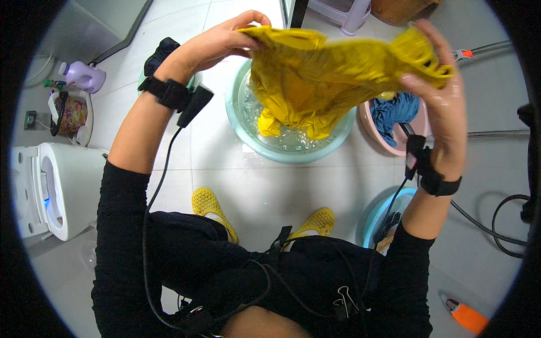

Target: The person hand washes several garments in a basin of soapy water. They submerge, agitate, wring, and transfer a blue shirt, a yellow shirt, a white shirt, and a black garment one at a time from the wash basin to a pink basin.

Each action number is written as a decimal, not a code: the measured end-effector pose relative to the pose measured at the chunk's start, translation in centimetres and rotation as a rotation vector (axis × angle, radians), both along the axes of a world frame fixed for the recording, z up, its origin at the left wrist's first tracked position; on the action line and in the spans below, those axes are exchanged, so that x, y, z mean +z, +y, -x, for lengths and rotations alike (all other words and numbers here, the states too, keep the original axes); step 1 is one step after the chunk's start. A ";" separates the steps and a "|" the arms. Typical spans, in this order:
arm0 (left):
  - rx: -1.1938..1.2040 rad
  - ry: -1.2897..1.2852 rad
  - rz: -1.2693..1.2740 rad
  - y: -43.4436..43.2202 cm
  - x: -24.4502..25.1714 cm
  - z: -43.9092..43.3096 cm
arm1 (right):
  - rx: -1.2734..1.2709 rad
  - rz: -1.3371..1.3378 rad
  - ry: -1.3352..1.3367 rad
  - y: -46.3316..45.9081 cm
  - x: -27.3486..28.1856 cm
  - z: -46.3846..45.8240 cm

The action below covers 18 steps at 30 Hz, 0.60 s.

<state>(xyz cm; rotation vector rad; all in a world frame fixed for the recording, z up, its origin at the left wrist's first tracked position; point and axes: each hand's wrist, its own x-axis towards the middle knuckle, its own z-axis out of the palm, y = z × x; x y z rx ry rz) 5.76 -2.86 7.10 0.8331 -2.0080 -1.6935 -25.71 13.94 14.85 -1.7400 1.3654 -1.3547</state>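
A wet yellow garment point(321, 76) is stretched between my two hands above a pale green basin point(291, 157). My left hand point(236, 39) pinches its upper left corner. At the other end, my right hand point(439, 80), blurred, grips a bunched part of the cloth. The garment's lower folds hang down to the water point(291, 141) in the basin, and whether they dip in cannot be told. Much of the basin's far side is hidden behind the cloth.
Right of the basin, a pink basin point(367, 126) holds blue cloth point(393, 112). A blue tub point(372, 219) stands by my right elbow. Dark cloth point(160, 57) lies on a green container at left. Farther left are a purple jug point(84, 77) and a toilet point(69, 190). Cables run from both wrists.
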 end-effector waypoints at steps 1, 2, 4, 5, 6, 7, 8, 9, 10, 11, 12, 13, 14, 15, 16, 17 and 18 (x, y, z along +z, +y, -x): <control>-0.010 -0.038 0.005 -0.1 -0.3 -0.7 | 0.053 -0.105 -0.043 -0.2 -1.9 -0.2; -0.069 -0.163 0.099 0.1 -1.1 -1.0 | 0.058 -0.157 0.037 -0.7 -4.2 -0.5; -0.197 -0.446 0.094 0.3 -3.7 -0.7 | -0.017 -0.312 0.392 -1.6 -8.9 -1.9; -0.241 -0.566 0.077 1.0 -5.5 -0.1 | -0.123 -0.245 0.730 -1.7 -11.4 -2.7; -0.307 -0.755 0.190 1.8 -7.5 0.8 | -0.091 -0.316 0.815 -2.1 -13.6 -3.6; -0.345 -0.955 0.313 2.9 -9.5 1.8 | -0.056 -0.283 0.917 -2.4 -15.7 -4.5; -0.401 -1.031 0.582 4.5 -11.5 2.3 | 0.028 -0.322 0.975 -2.7 -17.6 -5.3; -0.460 -1.119 0.839 6.2 -13.2 2.7 | 0.114 -0.406 1.150 -2.9 -19.5 -6.3; -0.505 -1.090 0.779 7.2 -14.8 3.3 | 0.183 -0.496 1.112 -2.9 -21.0 -6.7; -0.577 -1.109 0.687 7.8 -16.2 4.0 | 0.270 -0.729 1.115 -3.0 -22.3 -7.3; -0.652 -1.161 0.669 8.4 -17.2 4.7 | 0.270 -0.764 1.130 -3.1 -23.5 -7.5; -0.667 -1.175 0.595 8.5 -18.0 5.3 | 0.293 -0.863 1.156 -3.3 -24.4 -7.8; -0.659 -1.212 0.584 8.4 -18.5 5.7 | 0.321 -0.935 1.174 -3.5 -25.2 -7.9; -0.643 -1.229 0.576 8.1 -18.9 6.2 | 0.314 -0.936 1.212 -3.8 -25.9 -7.9; -0.653 -1.239 0.542 7.8 -19.0 6.5 | 0.313 -0.918 1.242 -4.1 -26.5 -7.9; -0.658 -1.246 0.517 7.5 -19.3 6.8 | 0.297 -0.880 1.277 -4.4 -27.1 -7.8; -0.664 -1.274 0.499 7.1 -19.6 7.2 | 0.295 -0.889 1.293 -4.7 -27.7 -7.8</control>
